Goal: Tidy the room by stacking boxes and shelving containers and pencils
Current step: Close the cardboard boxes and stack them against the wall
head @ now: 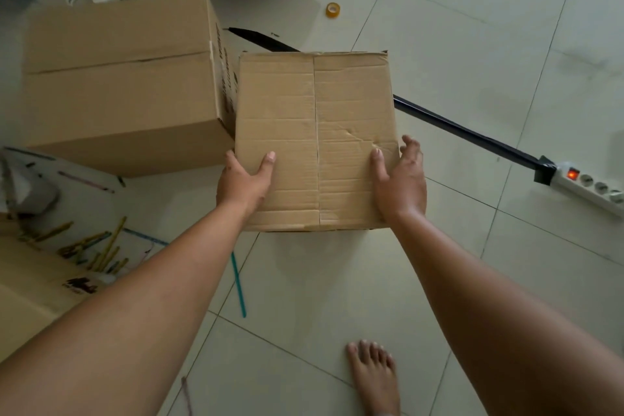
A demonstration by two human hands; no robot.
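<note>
Small box [315, 142]: held above the floor [472, 44], just right of the large box [121, 78]. Left hand [244, 181] and right hand [400, 184] clasp opposite sides, thumbs on top. Advised: keep it level, raise it clear, and centre it over the large box before lowering.

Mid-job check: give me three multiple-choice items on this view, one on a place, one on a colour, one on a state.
1. Where is the larger box relative to the smaller box?
A. To its left
B. On top of it
C. To its right

2. What colour is the tape roll on the floor?
A. Blue
B. Yellow
C. Red

3. How is the smaller box held?
A. One hand only
B. Both hands at its sides
C. Untouched

Answers: 1 A, it stands left of it; 2 B, the ring looks yellow; 3 B, the left hand and right hand grip opposite sides.
</note>
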